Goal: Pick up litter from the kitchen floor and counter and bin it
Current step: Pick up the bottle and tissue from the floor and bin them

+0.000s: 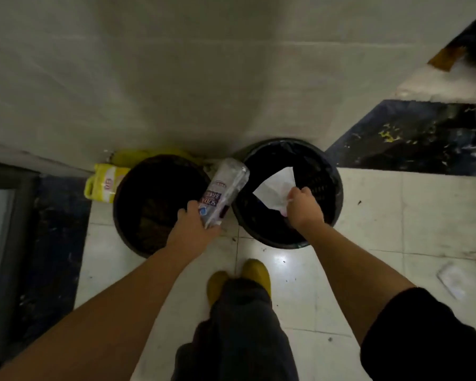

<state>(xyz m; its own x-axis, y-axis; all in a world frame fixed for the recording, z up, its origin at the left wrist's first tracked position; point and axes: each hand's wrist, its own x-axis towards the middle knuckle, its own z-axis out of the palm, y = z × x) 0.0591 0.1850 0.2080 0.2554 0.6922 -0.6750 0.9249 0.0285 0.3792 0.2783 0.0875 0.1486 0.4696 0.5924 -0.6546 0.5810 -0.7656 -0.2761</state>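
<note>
holding a white paper wrapper (275, 188) pinched in the right hand (302, 206), directly over the open right bin (333, 204); release drops it in. left hand (195, 224) clamped on a soda bottle (226, 192), long axis pointing forward between both bins, left bin (127, 213) nearer.

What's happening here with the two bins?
A person stands over two dark round bins on the tiled floor. The right hand holds a white wrapper over the right bin, not yet dropped. The left hand grips a crushed plastic bottle, poised between that bin and the left bin. A flat piece of litter lies on the floor at right.
</note>
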